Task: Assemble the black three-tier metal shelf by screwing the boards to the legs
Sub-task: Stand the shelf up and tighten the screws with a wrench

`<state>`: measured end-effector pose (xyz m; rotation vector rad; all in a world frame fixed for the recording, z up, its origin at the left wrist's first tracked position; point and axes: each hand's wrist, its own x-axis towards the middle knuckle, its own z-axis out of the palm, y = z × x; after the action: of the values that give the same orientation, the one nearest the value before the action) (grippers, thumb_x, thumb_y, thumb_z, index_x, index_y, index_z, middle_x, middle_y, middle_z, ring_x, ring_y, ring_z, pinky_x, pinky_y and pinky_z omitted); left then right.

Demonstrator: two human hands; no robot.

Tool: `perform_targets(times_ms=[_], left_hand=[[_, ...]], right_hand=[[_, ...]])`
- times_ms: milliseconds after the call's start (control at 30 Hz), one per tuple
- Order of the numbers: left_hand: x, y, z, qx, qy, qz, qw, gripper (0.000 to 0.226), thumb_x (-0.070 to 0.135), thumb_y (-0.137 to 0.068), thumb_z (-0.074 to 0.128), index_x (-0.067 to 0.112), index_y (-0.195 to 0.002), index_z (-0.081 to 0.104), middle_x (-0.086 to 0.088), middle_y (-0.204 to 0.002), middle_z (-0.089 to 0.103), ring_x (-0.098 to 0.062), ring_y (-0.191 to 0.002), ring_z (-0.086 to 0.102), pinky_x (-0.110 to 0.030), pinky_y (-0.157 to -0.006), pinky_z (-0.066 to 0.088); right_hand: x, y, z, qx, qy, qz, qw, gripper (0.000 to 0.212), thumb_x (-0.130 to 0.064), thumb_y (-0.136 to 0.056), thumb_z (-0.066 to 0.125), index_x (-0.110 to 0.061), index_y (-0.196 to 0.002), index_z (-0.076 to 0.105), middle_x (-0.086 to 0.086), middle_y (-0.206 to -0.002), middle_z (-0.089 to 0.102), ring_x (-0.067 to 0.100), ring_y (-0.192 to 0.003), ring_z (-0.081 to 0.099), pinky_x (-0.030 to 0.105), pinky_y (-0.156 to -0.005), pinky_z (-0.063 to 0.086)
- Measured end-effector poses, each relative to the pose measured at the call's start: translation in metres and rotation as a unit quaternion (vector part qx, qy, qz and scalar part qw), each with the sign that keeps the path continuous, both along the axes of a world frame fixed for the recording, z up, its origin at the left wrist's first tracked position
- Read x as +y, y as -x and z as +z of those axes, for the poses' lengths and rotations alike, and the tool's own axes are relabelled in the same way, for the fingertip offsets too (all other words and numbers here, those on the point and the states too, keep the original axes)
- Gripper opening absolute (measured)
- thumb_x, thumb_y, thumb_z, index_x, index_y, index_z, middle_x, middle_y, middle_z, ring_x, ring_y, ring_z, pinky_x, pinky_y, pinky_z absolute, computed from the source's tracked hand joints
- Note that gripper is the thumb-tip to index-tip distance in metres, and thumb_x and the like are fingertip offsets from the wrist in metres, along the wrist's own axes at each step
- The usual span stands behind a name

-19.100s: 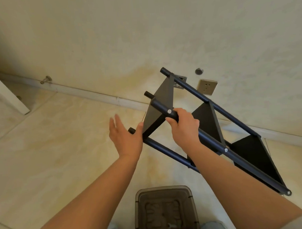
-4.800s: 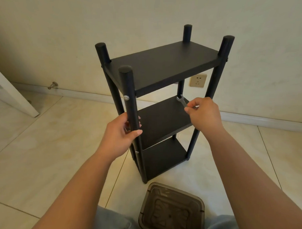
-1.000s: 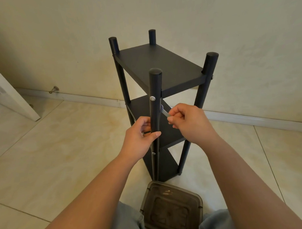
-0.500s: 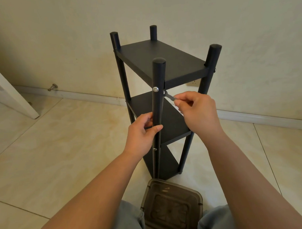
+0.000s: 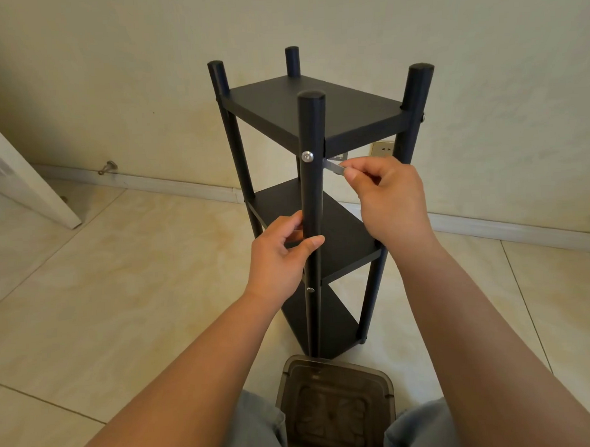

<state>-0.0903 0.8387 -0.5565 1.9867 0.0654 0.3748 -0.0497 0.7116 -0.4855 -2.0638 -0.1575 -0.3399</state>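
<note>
The black three-tier shelf [image 5: 316, 102] stands upright on the tiled floor in front of me. My left hand [image 5: 281, 254] grips the nearest leg [image 5: 312, 196] at about the height of the middle board. My right hand [image 5: 389, 200] pinches a small silver wrench [image 5: 333, 165], whose tip sits just right of that leg, under the top board. A silver screw head [image 5: 307, 156] shows on the leg at the top board. A second screw [image 5: 310, 290] shows lower down on the same leg.
A dark translucent plastic box [image 5: 336, 405] sits between my knees, right below the shelf. The wall with a socket [image 5: 383, 148] is close behind. A white door edge [image 5: 28, 185] stands at the left, with a door stop [image 5: 107, 168] on the baseboard.
My right hand has raised the wrench from the middle tier to just under the top board, beside the near leg. My left hand has kept its grip on the leg.
</note>
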Motion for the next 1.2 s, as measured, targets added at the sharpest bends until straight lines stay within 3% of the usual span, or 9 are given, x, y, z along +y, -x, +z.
perform_targets(times_ms=[100, 300, 433, 633, 767, 867, 967, 1033, 1200], left_hand=[[0.0, -0.001, -0.001, -0.001, 0.004, -0.001, 1.0, 0.033, 0.017, -0.087, 0.065, 0.028, -0.117, 0.059, 0.016, -0.096, 0.057, 0.018, -0.086, 0.049, 0.004, -0.07, 0.038], [0.0, -0.001, -0.002, -0.008, 0.015, -0.006, 1.0, 0.035, 0.014, -0.085, 0.067, 0.029, -0.116, 0.06, 0.01, -0.097, 0.061, 0.015, -0.085, 0.052, 0.002, -0.072, 0.039], [0.0, 0.0, -0.002, -0.008, 0.012, -0.007, 1.0, 0.035, 0.014, -0.085, 0.066, 0.031, -0.115, 0.059, 0.013, -0.096, 0.06, 0.016, -0.086, 0.051, 0.003, -0.071, 0.038], [-0.001, 0.0, -0.002, -0.012, -0.004, -0.012, 1.0, 0.037, 0.013, -0.086, 0.066, 0.025, -0.12, 0.059, 0.017, -0.091, 0.057, 0.019, -0.084, 0.05, 0.004, -0.072, 0.038], [0.0, 0.0, -0.003, -0.014, -0.005, -0.011, 1.0, 0.038, 0.014, -0.085, 0.067, 0.024, -0.121, 0.06, 0.015, -0.093, 0.059, 0.018, -0.084, 0.051, 0.003, -0.072, 0.038], [0.0, 0.0, -0.003, -0.011, -0.011, -0.007, 1.0, 0.038, 0.016, -0.085, 0.068, 0.026, -0.12, 0.061, 0.014, -0.095, 0.06, 0.016, -0.087, 0.051, 0.003, -0.073, 0.038], [0.001, 0.0, -0.003, -0.007, -0.024, -0.001, 1.0, 0.037, 0.018, -0.085, 0.068, 0.026, -0.12, 0.06, 0.015, -0.098, 0.061, 0.014, -0.088, 0.053, 0.003, -0.072, 0.038], [0.002, 0.001, -0.001, 0.006, -0.038, 0.005, 0.999, 0.036, 0.02, -0.086, 0.067, 0.027, -0.119, 0.058, 0.019, -0.1, 0.058, 0.011, -0.089, 0.053, 0.004, -0.069, 0.038], [0.007, 0.004, -0.002, 0.031, -0.071, -0.007, 0.997, 0.037, 0.021, -0.087, 0.066, 0.025, -0.121, 0.052, 0.02, -0.103, 0.053, 0.005, -0.091, 0.052, 0.004, -0.067, 0.038]], right_hand=[[-0.002, 0.002, 0.001, 0.01, -0.03, 0.018, 0.999, 0.022, -0.021, -0.096, 0.051, -0.02, -0.112, 0.067, -0.009, -0.1, 0.059, 0.005, -0.084, 0.052, 0.006, -0.069, 0.038], [0.001, 0.005, -0.006, 0.045, -0.01, 0.089, 0.995, 0.012, -0.017, -0.089, 0.062, -0.029, -0.092, 0.057, -0.01, -0.071, 0.055, 0.004, -0.067, 0.054, 0.007, -0.061, 0.039], [0.003, 0.004, -0.008, 0.054, -0.022, 0.073, 0.996, 0.01, -0.018, -0.091, 0.059, -0.028, -0.094, 0.058, -0.013, -0.074, 0.055, 0.003, -0.07, 0.054, 0.006, -0.06, 0.038], [0.001, 0.003, -0.006, 0.002, -0.016, 0.014, 1.0, 0.019, -0.019, -0.095, 0.053, -0.021, -0.109, 0.066, -0.011, -0.101, 0.053, 0.002, -0.082, 0.05, -0.001, -0.064, 0.033], [0.002, 0.005, -0.012, 0.029, -0.024, 0.05, 0.998, 0.014, -0.016, -0.092, 0.057, -0.029, -0.096, 0.06, -0.012, -0.075, 0.054, 0.002, -0.069, 0.053, 0.003, -0.061, 0.037], [0.004, 0.004, -0.016, 0.029, 0.008, 0.056, 0.998, 0.013, -0.017, -0.091, 0.06, -0.029, -0.093, 0.059, -0.014, -0.07, 0.054, 0.002, -0.065, 0.054, 0.005, -0.06, 0.038], [0.001, 0.002, -0.022, 0.018, 0.062, -0.001, 0.998, 0.008, -0.02, -0.091, 0.06, -0.023, -0.097, 0.065, -0.011, -0.084, 0.059, 0.003, -0.073, 0.055, 0.012, -0.067, 0.042], [-0.005, -0.002, -0.029, -0.006, 0.097, -0.077, 0.992, 0.01, -0.022, -0.09, 0.062, -0.019, -0.097, 0.068, -0.003, -0.105, 0.058, 0.01, -0.094, 0.055, 0.019, -0.073, 0.04], [-0.026, -0.009, -0.031, -0.01, 0.058, -0.169, 0.984, 0.01, -0.019, -0.089, 0.063, -0.015, -0.097, 0.069, 0.001, -0.138, 0.039, 0.016, -0.126, 0.037, 0.018, -0.086, 0.034]])
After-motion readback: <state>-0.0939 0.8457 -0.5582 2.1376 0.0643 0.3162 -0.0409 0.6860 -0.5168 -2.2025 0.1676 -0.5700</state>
